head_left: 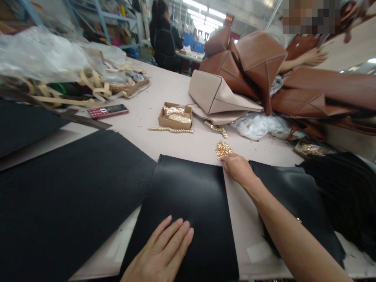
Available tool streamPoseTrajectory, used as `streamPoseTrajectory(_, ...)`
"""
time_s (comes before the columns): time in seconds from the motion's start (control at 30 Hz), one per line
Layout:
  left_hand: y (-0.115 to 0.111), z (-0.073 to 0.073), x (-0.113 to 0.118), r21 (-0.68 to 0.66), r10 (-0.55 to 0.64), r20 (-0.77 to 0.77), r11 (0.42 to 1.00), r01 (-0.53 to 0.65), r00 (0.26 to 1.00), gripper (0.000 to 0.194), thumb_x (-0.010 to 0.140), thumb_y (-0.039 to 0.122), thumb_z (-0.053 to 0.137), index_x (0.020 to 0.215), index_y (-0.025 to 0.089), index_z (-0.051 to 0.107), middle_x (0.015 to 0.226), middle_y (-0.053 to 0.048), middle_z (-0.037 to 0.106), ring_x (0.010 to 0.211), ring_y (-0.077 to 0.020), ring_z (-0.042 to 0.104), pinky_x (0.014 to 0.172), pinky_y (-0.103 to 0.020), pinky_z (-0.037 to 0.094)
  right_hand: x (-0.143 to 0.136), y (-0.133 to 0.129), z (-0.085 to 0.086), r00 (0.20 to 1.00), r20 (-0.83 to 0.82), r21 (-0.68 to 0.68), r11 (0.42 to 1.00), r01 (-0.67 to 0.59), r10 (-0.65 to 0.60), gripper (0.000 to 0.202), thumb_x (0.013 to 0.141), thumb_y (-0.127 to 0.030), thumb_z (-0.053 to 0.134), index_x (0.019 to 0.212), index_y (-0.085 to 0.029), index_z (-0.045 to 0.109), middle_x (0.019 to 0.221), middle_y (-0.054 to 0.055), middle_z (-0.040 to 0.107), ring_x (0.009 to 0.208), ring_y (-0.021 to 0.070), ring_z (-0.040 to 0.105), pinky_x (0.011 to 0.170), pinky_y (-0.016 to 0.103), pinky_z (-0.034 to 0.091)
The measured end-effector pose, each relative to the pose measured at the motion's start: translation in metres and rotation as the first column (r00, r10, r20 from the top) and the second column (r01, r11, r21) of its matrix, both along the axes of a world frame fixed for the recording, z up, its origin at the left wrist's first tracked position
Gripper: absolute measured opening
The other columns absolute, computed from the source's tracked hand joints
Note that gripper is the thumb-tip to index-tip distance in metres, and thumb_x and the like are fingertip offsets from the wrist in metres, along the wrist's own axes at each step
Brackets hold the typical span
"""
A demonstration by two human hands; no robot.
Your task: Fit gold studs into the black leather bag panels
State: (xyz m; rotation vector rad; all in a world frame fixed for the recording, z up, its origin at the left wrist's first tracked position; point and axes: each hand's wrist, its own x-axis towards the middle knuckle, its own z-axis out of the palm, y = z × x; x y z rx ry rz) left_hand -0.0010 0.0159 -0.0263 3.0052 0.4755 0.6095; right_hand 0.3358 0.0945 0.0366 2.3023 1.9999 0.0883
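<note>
Left hand (164, 250) lies flat, palm down, fingers together and extended, pressing the near part of a black leather panel (188, 203) on the tabletop (164, 90); its grip is fully open and encloses nothing. Right hand (238, 168) reaches forward past the panel's far right corner, fingertips touching a small heap of gold chain (223, 149); whether the fingers have closed on the chain cannot be told. Beyond that hand lie a loose chain length (170, 129), a small cardboard box (175, 116) of more chain, and a beige bag (217, 98); brown bags (258, 58) are heaped further off. A second black panel (293, 196) lies just right of the forearm. As judged, work is early: the panel is laid flat and carries no chain.
</note>
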Motion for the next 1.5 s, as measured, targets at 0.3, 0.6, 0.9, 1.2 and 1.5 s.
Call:
streamPoseTrajectory(0.3,-0.001,-0.001,0.001,-0.049,-0.029,0.045,0.998,0.032,0.999,0.078,0.082,0.049,0.066,0.145,0.009,0.043,0.144,-0.016,0.055,0.136,-0.0348,0.045,0.120,-0.052,0.027,-0.008,0.012,0.001,0.992,0.031,0.000,0.992,0.123,-0.123,0.026,0.089,-0.016,0.050,0.101,-0.007,0.072,0.100,0.022,0.073,0.096,0.0302,0.069,0.083,0.035,0.048)
streamPoseTrajectory(0.6,-0.003,0.023,0.002,-0.298,-0.033,-0.032,0.954,0.022,0.999,0.073,0.081,0.034,0.068,0.144,0.007,0.044,0.140,-0.019,0.056,0.132,-0.0339,0.047,0.121,-0.051,0.023,-0.016,-0.022,0.007,0.935,-0.349,0.034,0.996,0.088,-0.071,0.023,0.092,-0.028,0.051,0.096,-0.018,0.071,0.083,0.004,0.074,0.079,0.0188,0.068,0.073,0.026,0.048)
streamPoseTrajectory(0.9,-0.004,0.027,0.002,-0.319,-0.057,0.021,0.946,0.060,0.998,0.069,0.073,0.024,0.072,0.135,0.002,0.051,0.131,-0.025,0.061,0.128,-0.0392,0.051,0.116,-0.055,0.031,-0.125,-0.110,0.004,0.507,-0.862,-0.086,0.990,-0.115,-0.016,0.016,0.090,-0.029,0.059,0.088,-0.022,0.073,0.076,-0.001,0.073,0.068,0.0145,0.065,0.065,0.025,0.047)
streamPoseTrajectory(1.2,-0.010,0.022,-0.003,-0.246,-0.002,0.025,0.969,0.008,1.000,0.068,0.078,0.029,0.071,0.137,0.004,0.049,0.136,-0.018,0.057,0.133,-0.0326,0.046,0.121,-0.046,0.025,-0.139,-0.109,0.009,0.710,-0.701,-0.055,0.986,-0.157,0.074,0.019,0.089,-0.020,0.056,0.082,-0.021,0.074,0.080,0.000,0.076,0.075,0.0165,0.070,0.066,0.025,0.043)
streamPoseTrajectory(1.5,-0.010,0.021,-0.004,-0.246,-0.003,0.029,0.969,0.010,1.000,0.064,0.083,0.031,0.066,0.138,0.005,0.048,0.137,-0.016,0.058,0.134,-0.0303,0.045,0.123,-0.043,0.023,-0.144,-0.096,0.017,0.738,-0.670,-0.214,0.973,-0.088,-0.080,0.016,0.083,-0.022,0.059,0.075,-0.021,0.073,0.070,0.001,0.073,0.067,0.0154,0.067,0.061,0.025,0.042)
